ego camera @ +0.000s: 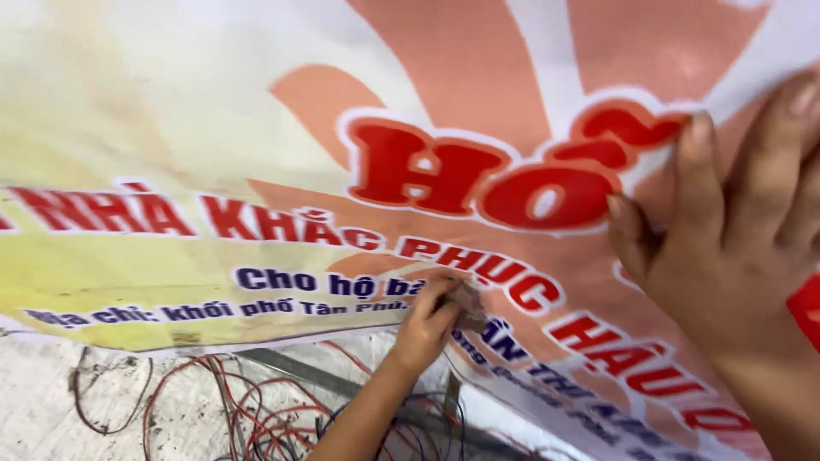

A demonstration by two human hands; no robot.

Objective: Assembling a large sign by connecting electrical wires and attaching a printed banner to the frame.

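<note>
A large printed banner [256,102] with red and blue lettering on a yellow, white and orange ground fills the view. My left hand [424,329] reaches up from the bottom middle to the banner's lower edge. Its fingers are closed around a small brownish pad or rag [468,305] that is pressed against the banner. My right hand [735,230] is close to the camera at the right. It lies flat on the banner with its fingers spread and nothing in it.
Below the banner's lower edge is a rough white wall [51,401]. A tangle of red, blue and dark wires [248,410] hangs over it. A grey metal bar [307,371] runs slantwise behind the wires.
</note>
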